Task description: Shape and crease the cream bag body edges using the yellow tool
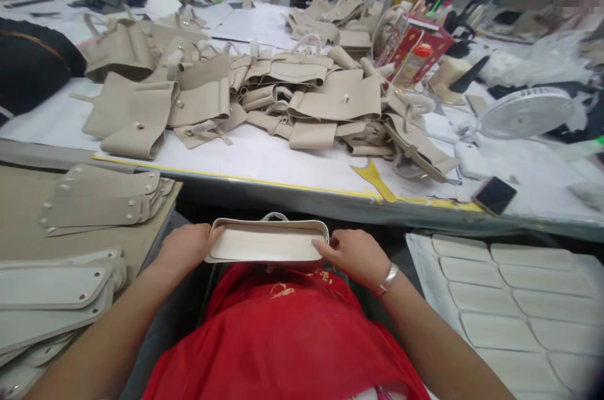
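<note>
In front of my red apron I hold a cream handbag body (268,243), its opening turned up toward me so the pale inside shows. A looped handle (275,216) sticks up at its far edge. My left hand (189,248) grips the left end, thumb inside the rim and fingers out of sight behind the wall. Around the right end my right hand (355,255) is closed, its thumb also over the rim. Close by on the left lies a stack of beige strap-like panels with studs (104,202).
Beige bag pieces (335,95) are heaped along the white table (264,167). A yellow scraper-like tool (375,180), a phone (494,195) and a fan (526,112) lie to the right. Rounded panels (500,305) cover a board at lower right; pale holed panels (51,287) are stacked at left.
</note>
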The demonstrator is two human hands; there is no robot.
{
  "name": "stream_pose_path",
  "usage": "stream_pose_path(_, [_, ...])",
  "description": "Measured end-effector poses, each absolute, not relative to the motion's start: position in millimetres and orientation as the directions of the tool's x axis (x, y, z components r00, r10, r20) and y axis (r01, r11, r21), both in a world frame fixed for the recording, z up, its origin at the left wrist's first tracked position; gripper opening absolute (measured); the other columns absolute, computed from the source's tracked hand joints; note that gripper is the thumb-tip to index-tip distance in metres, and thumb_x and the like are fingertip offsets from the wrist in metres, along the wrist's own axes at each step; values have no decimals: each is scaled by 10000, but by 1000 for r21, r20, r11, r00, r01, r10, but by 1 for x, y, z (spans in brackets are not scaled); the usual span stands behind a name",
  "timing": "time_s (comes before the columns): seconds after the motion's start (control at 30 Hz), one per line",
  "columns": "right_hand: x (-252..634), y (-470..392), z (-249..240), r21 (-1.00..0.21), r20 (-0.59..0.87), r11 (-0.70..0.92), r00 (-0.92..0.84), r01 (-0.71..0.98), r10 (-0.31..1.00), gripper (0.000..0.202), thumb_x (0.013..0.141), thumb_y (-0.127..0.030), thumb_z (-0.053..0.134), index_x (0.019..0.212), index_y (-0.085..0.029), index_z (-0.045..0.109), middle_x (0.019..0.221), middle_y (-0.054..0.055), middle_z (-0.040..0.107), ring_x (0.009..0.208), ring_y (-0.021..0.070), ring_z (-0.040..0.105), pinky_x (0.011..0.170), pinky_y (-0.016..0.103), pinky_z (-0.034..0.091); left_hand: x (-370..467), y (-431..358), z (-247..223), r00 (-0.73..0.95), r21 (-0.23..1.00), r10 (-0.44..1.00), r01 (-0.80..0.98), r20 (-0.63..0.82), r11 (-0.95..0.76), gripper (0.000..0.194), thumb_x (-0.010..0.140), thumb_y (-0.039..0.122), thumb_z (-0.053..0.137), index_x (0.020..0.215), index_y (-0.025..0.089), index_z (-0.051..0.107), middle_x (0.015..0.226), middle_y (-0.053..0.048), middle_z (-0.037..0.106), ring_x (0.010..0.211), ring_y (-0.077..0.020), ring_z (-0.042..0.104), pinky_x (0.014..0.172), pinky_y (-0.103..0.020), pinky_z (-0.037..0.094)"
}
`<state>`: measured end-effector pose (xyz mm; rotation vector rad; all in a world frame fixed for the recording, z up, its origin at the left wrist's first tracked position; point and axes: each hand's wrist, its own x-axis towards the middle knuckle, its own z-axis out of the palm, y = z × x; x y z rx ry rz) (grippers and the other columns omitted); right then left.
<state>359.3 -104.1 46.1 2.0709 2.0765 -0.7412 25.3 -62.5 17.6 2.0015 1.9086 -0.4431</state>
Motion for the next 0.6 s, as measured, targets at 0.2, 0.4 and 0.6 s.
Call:
stream_pose_path(0.2, [333,-114,48,-10,-449,-8,3,1000,893,359,828,-273,333,772,-142,662,773,131,681,712,250,649,601,301,416,14,-70,16,124,57,855,992,-503,-111,519,837,540,244,765,165,596,824,-120,675,785,-253,630,641,-286,412])
stream_pose_path(0.4, [330,-108,36,17,-515,-78,76,997,854,357,813,-248,347,803,-126,682,803,161,681,757,271,651,631,325,437,11,-72,10,90,-51,865,990,-493,-132,424,845,363,235,811,150,600,863,-151,677,801,-289,642,674,-335,433])
stream_pose_path(0.6, [328,-111,31,7,-503,23,-16,1000,864,363,863,-210,313,803,-99,654,795,161,673,738,233,647,596,270,390,9,-69,10,115,-53,873,986,-474,-159,420,851,325,240,829,141,617,880,-155,679,813,-274,644,702,-339,451])
